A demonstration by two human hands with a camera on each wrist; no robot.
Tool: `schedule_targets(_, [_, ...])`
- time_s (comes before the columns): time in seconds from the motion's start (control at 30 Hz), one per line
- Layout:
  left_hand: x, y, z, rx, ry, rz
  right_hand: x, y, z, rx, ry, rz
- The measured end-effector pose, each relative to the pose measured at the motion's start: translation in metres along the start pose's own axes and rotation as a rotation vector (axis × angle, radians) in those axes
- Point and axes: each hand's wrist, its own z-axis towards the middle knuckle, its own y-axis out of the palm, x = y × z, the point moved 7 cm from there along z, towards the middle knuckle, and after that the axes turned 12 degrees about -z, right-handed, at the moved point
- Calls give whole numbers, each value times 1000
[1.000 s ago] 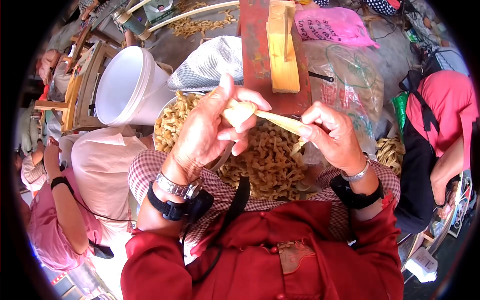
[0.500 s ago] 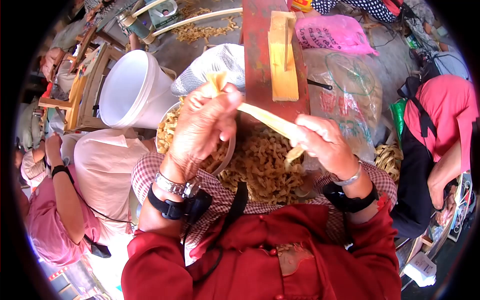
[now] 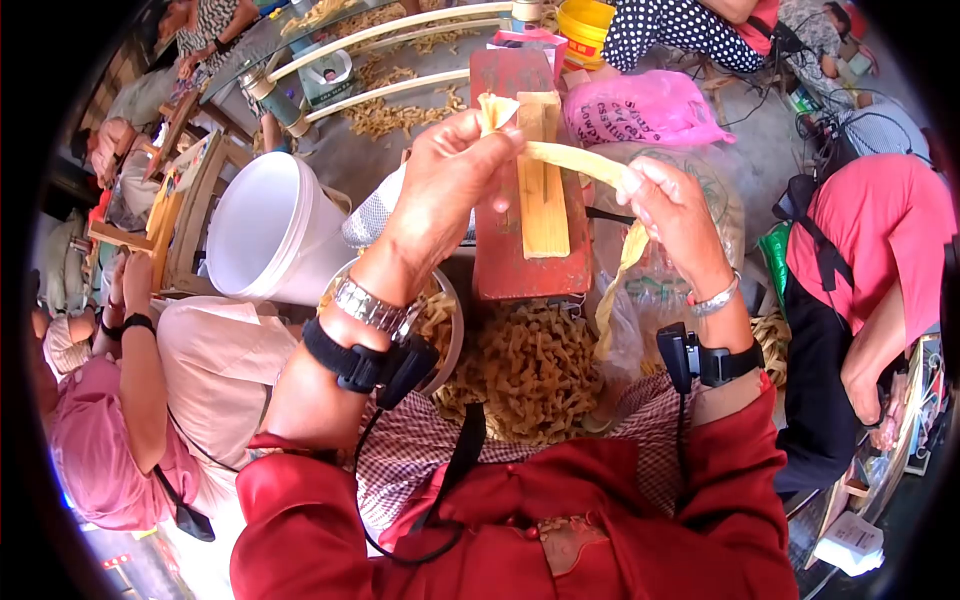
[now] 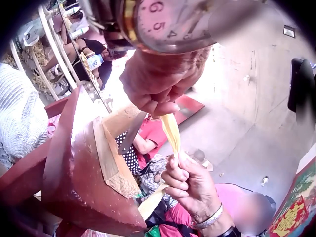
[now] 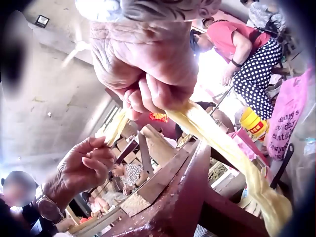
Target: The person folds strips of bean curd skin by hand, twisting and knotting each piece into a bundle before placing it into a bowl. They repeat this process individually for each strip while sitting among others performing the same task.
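Note:
A pale yellow strip (image 3: 575,160) stretches between the two hands, above a wooden block (image 3: 545,215) fixed on a red bench (image 3: 490,250). The left hand (image 3: 450,165) pinches it at a folded, fanned end that pokes up over the fingers. The right hand (image 3: 675,205) grips the strip farther along, and its loose tail hangs down below that hand. In the left wrist view the strip (image 4: 171,133) runs from the left hand (image 4: 163,79) to the right hand (image 4: 190,185). A thin upright blade (image 5: 144,153) stands at the block in the right wrist view.
Below the bench lies a heap of knotted yellow-brown pieces (image 3: 530,370), with a tub of more pieces at its left. A white bucket (image 3: 262,225) stands at the left, a pink bag (image 3: 640,108) beyond the bench. Other people sit on both sides.
Both hands have moved up and forward over the bench, with the strip between them. Its tail now hangs long below the right hand. The view has shifted, showing more of the bench.

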Motion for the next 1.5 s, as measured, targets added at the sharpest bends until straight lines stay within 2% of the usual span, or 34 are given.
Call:
schedule_targets(0.13, [-22,-15,25,49,3,182,39,7,14,52,25,-63])
schedule_targets(0.17, [-36,-25,33,47,-10,268,50,11,15,24,23,-238])
schedule_targets(0.2, [-40,-36,38,93,55,434,60,20,14,-4,6,-190])
schedule_targets(0.27, [-39,-51,40,191,191,761,53,21,2,-4,-18,-388])
schedule_targets(0.33, [-24,-55,19,221,-17,601,40,20,-12,-61,113,-55])
schedule_targets(0.37, [-20,-56,10,140,-61,591,32,21,-21,-85,183,113])
schedule_targets(0.47, [-15,-34,-45,-54,-348,552,3,32,-43,-152,205,280])
schedule_targets(0.53, [-28,-26,-79,-104,-483,610,-23,48,-54,-232,132,286])
schedule_targets(0.57, [-36,-26,-97,-123,-601,609,-36,61,-58,-249,-10,288])
schedule_targets(0.6, [-50,-34,-110,-134,-638,617,-49,73,-63,-264,-152,287])
schedule_targets(0.67, [-79,-54,-143,-342,-691,678,-72,96,-82,-350,-284,314])
schedule_targets(0.7, [-103,-65,-170,35,-603,108,-79,107,-90,-396,-310,270])
schedule_targets(0.73, [-103,-58,-178,4,-583,28,-85,119,-98,-443,-339,225])
schedule_targets(0.8, [-100,-35,-192,-68,-465,-80,-98,135,-114,-379,-433,199])
schedule_targets(0.83, [-104,-20,-192,-56,-512,-189,-103,143,-124,-377,-451,203])
schedule_targets(0.87, [-115,-8,-193,-18,-803,-352,-110,149,-133,-311,-549,295])
schedule_targets(0.9, [-120,9,-198,25,-1092,-517,-114,154,-143,-362,-537,340])
schedule_targets(0.93, [-116,19,-193,4,-1085,-498,-118,156,-150,-414,-527,386])
schedule_targets(0.97, [-112,21,-184,22,-1021,-398,-118,163,-159,-566,-490,298])
schedule_targets(1.0, [-108,20,-174,40,-954,-299,-123,158,-164,-449,-581,387])
schedule_targets(1.03, [-102,22,-163,-14,-882,-377,-122,155,-165,-427,-566,386])
schedule_targets(1.07, [-95,19,-154,51,-845,-393,-121,151,-166,-404,-554,384])
schedule_targets(1.13, [-85,12,-143,19,-783,-431,-119,130,-157,-263,-531,349])
schedule_targets(1.17, [-77,7,-141,54,-728,-351,-115,121,-151,-192,-518,331])
schedule_targets(1.2, [-69,2,-140,60,-653,-299,-107,108,-146,14,-527,332])
schedule_targets(1.23, [-60,-1,-140,226,-494,-237,-98,85,-140,338,-510,230])
schedule_targets(1.27, [-52,-3,-140,129,-453,-219,-83,75,-128,369,-368,379])
schedule_targets(1.3, [-42,-2,-140,36,-409,-205,-64,78,-118,309,-179,381])
schedule_targets(1.33, [-36,1,-142,44,-371,-157,-49,82,-113,245,7,381])
schedule_targets(1.4, [-26,7,-144,-51,-313,-153,-40,101,-112,41,324,838])
schedule_targets(1.5, [-5,7,-141,27,-110,420,-42,106,-105,-63,230,751])
